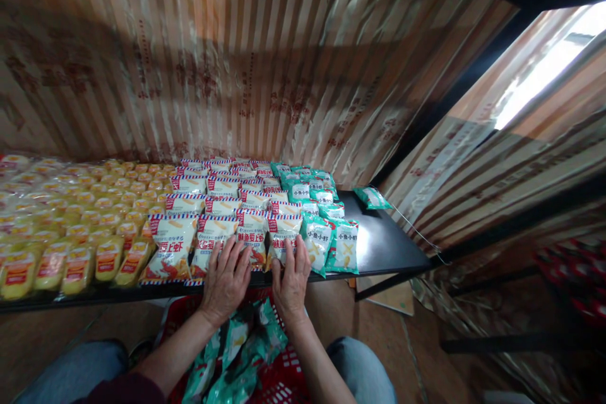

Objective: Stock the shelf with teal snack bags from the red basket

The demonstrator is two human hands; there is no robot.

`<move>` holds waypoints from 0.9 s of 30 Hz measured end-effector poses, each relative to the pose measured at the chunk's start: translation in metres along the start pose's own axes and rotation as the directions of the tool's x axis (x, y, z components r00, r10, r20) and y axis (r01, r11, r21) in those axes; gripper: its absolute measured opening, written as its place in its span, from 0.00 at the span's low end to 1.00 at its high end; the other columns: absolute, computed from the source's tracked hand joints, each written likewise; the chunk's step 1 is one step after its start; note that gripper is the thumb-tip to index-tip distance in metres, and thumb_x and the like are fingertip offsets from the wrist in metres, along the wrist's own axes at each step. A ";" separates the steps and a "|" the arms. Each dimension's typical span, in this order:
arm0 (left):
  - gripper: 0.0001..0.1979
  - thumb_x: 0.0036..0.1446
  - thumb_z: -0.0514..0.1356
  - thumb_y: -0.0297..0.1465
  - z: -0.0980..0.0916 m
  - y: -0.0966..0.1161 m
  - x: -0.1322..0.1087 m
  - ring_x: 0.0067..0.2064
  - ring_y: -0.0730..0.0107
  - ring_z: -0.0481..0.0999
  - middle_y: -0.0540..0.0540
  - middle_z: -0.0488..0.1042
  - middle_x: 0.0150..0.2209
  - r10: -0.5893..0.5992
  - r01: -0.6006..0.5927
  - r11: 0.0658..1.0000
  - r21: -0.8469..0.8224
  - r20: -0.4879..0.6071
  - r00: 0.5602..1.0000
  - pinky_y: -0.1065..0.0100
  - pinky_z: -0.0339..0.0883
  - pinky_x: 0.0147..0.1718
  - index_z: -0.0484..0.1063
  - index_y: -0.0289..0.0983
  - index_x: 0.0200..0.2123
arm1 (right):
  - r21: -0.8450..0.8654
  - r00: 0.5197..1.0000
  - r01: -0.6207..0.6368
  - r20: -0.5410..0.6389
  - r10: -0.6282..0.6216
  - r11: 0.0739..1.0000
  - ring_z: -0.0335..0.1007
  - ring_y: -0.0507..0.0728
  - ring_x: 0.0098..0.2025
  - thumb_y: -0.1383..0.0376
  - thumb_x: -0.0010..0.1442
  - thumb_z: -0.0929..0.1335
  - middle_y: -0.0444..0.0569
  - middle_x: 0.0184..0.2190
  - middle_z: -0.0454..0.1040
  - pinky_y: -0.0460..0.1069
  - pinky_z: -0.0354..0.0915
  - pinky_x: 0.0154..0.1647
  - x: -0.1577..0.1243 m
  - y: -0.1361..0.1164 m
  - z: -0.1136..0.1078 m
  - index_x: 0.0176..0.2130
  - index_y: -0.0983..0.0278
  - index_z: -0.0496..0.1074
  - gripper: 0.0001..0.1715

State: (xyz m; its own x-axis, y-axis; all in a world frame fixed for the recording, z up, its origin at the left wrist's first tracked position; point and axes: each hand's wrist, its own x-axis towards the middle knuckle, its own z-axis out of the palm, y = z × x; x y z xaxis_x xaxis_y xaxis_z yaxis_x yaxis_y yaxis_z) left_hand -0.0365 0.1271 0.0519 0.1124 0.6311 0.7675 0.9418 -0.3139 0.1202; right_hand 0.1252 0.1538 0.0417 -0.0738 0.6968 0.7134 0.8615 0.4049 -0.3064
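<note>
My left hand [226, 281] lies flat with its fingers spread on the front row of white snack bags with red and blue trim [214, 237]. My right hand [291, 279] lies flat beside it, fingers out, on the white bag [283, 230] next to the green and white bags [331, 241]. Neither hand grips anything. The bags stand in rows on a black shelf [386, 243]. Below my wrists a red basket [279, 379] holds several green bags [239, 350].
Yellow snack packs [71, 227] fill the shelf's left part. One green bag [372, 197] lies alone at the shelf's back right. Striped paper [265, 57] covers the wall behind. My knees in jeans flank the basket. A cardboard piece [386, 295] lies under the shelf at right.
</note>
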 end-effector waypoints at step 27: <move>0.22 0.59 0.53 0.26 -0.009 0.008 -0.011 0.66 0.57 0.52 0.39 0.64 0.61 0.052 -0.049 0.995 -0.089 0.028 0.998 0.50 0.47 0.63 0.64 0.35 0.57 | 0.050 0.994 0.100 0.028 -0.102 0.994 0.43 0.66 0.67 0.69 0.63 0.61 0.55 0.68 0.45 0.66 0.58 0.58 -0.013 -0.017 -0.018 0.65 0.59 0.49 0.34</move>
State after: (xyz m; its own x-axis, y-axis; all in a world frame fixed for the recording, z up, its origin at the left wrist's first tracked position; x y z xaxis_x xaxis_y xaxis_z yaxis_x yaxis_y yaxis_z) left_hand -0.0331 0.1112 0.0497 0.1704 0.6338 0.7545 0.9031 -0.4068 0.1378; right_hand 0.1205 0.1273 0.0492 -0.1751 0.6683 0.7229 0.8235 0.5019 -0.2645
